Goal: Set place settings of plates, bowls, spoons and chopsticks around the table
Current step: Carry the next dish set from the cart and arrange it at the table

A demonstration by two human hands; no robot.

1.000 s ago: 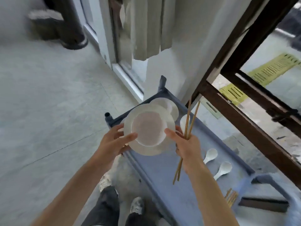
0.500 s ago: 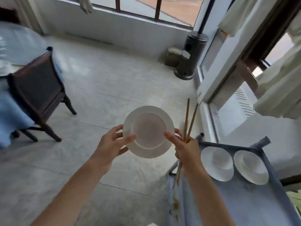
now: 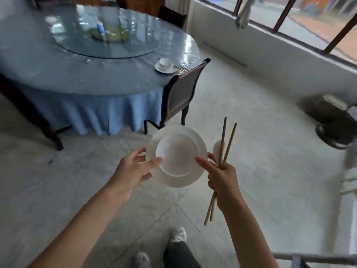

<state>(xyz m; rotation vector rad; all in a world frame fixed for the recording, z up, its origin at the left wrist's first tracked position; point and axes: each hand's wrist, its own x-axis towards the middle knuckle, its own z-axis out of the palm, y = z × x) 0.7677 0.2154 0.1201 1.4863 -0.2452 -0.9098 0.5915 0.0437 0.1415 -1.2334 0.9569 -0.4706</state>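
Both hands [image 3: 133,171] [image 3: 222,176] grip plate [image 3: 199,151] rim; right also clamps chopsticks [image 3: 229,140], spoon [image 3: 217,148]. Risk: bowl [image 3: 176,154] sliding off plate.

Two chopsticks [image 3: 224,151], one spoon [image 3: 217,149], two plates [image 3: 199,146] (one on table).

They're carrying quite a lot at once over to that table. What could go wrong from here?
The bowl sits loose on the plate, steadied only by thumbs, so a tilt could slide it onto the hard floor. The right hand also grips chopsticks and a spoon, so one of them might slip out. A chair stands by the table, and the chopsticks could catch on it.
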